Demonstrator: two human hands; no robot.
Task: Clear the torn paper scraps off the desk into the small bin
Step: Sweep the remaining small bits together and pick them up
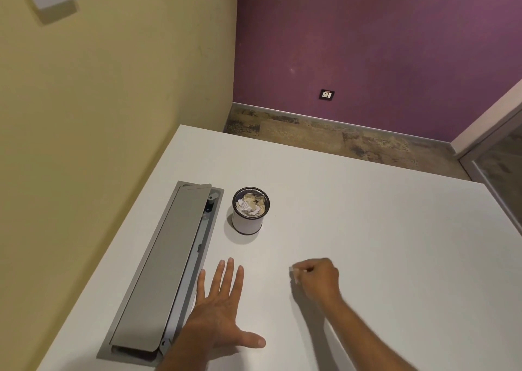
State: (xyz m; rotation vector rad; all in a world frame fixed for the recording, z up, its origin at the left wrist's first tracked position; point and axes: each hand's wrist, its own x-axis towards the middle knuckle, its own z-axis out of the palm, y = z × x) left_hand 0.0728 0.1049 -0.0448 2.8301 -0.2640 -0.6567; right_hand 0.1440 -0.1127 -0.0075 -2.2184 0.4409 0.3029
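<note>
Scraps (249, 205) of torn paper, white and tan, fill the small bin (248, 223) almost to its rim; the bin stands upright on the white bench (381, 243), just beside the far end of the grey cable hatch (166, 266). No loose paper shows anywhere on the bare bench top, so the clearing looks all but finished. The right hand (317, 279) is curled with fingers and thumb pinched together, and a small pale piece (294, 274) shows at its fingertips, most likely a last scrap, though blur makes that hard to confirm. It sits near the bin but well short of it, low over the bench. The left hand (220, 305) lies flat on the bench with fingers straight and spread, holding nothing, its edge next to the hatch. What seems left is to carry that last piece over the rim and drop it in.
</note>
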